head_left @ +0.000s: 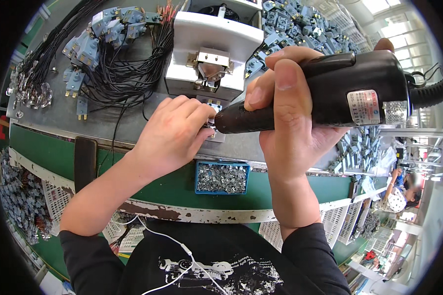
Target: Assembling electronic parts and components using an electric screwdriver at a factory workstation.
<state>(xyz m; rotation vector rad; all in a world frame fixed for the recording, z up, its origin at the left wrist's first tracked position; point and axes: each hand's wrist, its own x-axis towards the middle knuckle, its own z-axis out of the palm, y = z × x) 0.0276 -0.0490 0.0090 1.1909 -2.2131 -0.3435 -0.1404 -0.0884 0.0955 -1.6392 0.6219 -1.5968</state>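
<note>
Your power tool (330,93): black, and flashing you a red-and-white label (363,108)!
Your shirt (206,238): black too, white print (197,270) splashed across!
Your tray (222,192): blue around silver pieces (221,178)!
Plastic blocks (87,49): grey-blue, gold-coloured terminals (82,117)!
Wires (128,83): black, reddish ends (168,11)!
Machine housing (226,30): white!
Ledge (261,194): green, its white rail (241,216) chipped brown!
Co-worker's top (395,201): white, dark dots!

Black T-shirt (231,240) with white front print (221,269)

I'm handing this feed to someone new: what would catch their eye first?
First, the thick black handheld tool in the right hand, right of centre, its tip beside the fingers of the left hand. Next, the white machine at top centre, between black wires and heaped grey-blue parts. Below, a blue tray of small metal parts.
</note>
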